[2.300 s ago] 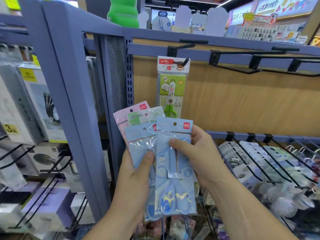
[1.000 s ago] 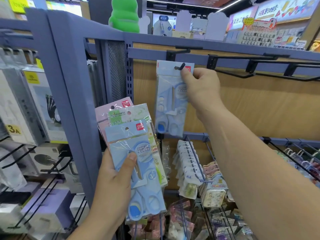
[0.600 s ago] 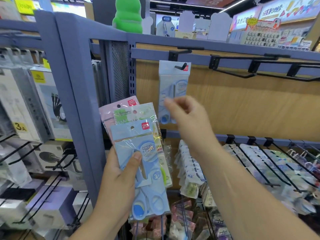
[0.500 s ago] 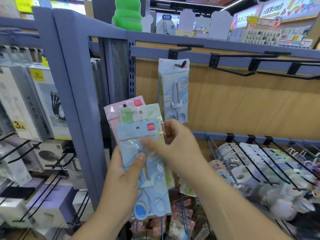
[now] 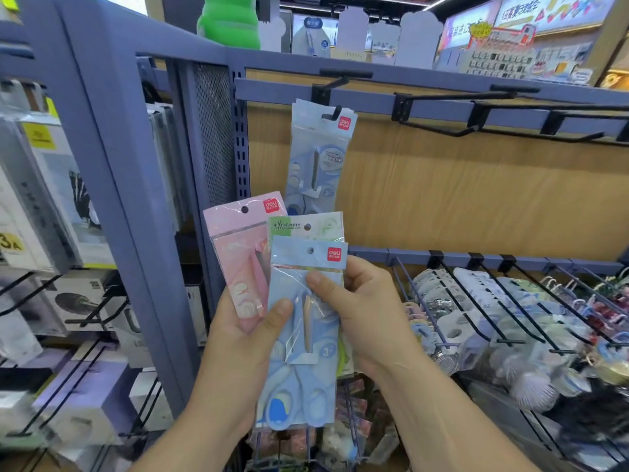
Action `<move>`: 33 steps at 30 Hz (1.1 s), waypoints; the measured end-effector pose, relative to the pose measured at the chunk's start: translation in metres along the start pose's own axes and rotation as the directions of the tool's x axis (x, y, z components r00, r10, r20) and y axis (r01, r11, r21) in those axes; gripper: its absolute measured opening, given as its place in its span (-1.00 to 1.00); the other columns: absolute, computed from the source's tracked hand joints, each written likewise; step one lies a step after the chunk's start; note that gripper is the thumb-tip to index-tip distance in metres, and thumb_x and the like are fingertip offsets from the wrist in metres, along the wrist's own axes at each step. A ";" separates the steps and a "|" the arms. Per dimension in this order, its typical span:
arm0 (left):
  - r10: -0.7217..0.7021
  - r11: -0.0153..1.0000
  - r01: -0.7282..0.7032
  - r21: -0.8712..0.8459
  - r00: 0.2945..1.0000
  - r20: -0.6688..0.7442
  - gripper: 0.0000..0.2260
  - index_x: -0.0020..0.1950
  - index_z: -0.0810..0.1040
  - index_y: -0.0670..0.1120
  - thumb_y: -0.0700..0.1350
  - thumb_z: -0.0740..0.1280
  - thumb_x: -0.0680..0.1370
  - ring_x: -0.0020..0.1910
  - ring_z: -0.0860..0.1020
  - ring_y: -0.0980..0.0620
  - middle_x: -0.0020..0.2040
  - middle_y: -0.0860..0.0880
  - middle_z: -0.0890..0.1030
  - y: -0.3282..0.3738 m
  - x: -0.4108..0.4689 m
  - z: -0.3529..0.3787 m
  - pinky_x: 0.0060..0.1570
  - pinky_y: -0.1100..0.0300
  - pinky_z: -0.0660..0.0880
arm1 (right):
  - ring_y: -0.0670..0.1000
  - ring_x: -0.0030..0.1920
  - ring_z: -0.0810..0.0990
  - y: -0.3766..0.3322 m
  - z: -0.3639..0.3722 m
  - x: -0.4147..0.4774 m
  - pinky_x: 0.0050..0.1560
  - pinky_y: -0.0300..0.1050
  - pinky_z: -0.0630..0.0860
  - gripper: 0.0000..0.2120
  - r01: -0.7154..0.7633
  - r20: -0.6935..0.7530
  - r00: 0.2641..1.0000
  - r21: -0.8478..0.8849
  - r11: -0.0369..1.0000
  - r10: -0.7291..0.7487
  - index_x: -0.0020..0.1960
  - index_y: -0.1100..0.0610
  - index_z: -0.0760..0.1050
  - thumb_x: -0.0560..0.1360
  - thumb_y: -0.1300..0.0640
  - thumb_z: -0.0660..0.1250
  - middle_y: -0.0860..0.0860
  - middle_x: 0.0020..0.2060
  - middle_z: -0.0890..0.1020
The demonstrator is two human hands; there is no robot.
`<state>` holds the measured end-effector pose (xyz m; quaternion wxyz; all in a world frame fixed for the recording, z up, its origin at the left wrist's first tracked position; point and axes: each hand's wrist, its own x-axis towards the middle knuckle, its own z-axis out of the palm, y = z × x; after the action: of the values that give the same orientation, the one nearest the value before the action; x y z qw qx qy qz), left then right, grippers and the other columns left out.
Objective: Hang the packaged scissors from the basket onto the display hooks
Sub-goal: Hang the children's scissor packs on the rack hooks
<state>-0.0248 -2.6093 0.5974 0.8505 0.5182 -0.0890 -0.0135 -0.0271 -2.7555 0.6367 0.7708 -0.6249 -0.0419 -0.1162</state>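
Here the left hand [image 5: 245, 338] clamps a fan of packaged scissors, and the right hand [image 5: 360, 315] pinches the front blue pack [image 5: 303, 338]. Light, slick and floppy, it is probably best gripped beside its punched hole [image 5: 310, 250] for the hook [image 5: 332, 114].

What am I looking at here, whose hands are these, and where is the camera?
The camera sits on a person's head, looking forward and down, so these are that person's own hands in a shop aisle. The left hand holds a fan of packaged scissors: a pink pack, a green-topped pack and a blue pack in front. The right hand pinches the blue pack. Above, another blue pack hangs on a black display hook. The hooks to its right are bare.
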 end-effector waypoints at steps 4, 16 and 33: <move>-0.007 1.000 0.007 0.003 1.000 0.009 -0.57 0.42 0.53 -0.02 -0.19 0.41 0.54 0.21 0.70 -0.21 0.25 -0.12 0.72 0.001 -0.002 0.000 0.19 -0.24 0.61 | 0.14 -0.05 0.77 0.004 -0.002 0.000 -0.13 -0.01 0.67 -0.79 -0.006 -0.058 0.998 0.042 0.999 0.008 0.11 0.25 0.58 0.50 0.29 0.49 0.16 -0.04 0.77; 0.037 0.999 -0.036 0.009 0.995 -0.098 -0.71 0.29 0.60 0.01 -0.05 0.35 0.57 0.05 0.75 -0.08 0.12 -0.06 0.76 0.004 0.000 -0.002 0.01 -0.08 0.66 | 0.14 0.04 0.75 0.015 -0.002 0.003 0.00 0.05 0.67 -0.84 -0.035 0.029 0.999 -0.020 0.999 0.036 0.14 0.21 0.67 0.63 0.25 0.33 0.14 0.05 0.76; 0.235 0.966 -0.212 0.146 0.958 -0.165 -0.68 0.35 0.58 0.06 -0.06 0.33 0.59 0.18 0.71 0.01 0.21 0.07 0.73 0.015 0.014 -0.011 0.07 -0.11 0.67 | 0.49 -0.09 0.62 -0.093 0.004 0.060 -0.14 0.49 0.57 -0.65 0.356 -0.093 0.905 -0.365 0.860 -0.414 -0.10 0.28 0.61 0.58 -0.03 0.33 0.38 -0.09 0.67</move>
<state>-0.0107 -2.5944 0.6083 0.8166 0.5567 -0.0702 0.1354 0.0098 -2.7769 0.7390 0.6130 -0.7151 -0.0804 -0.3261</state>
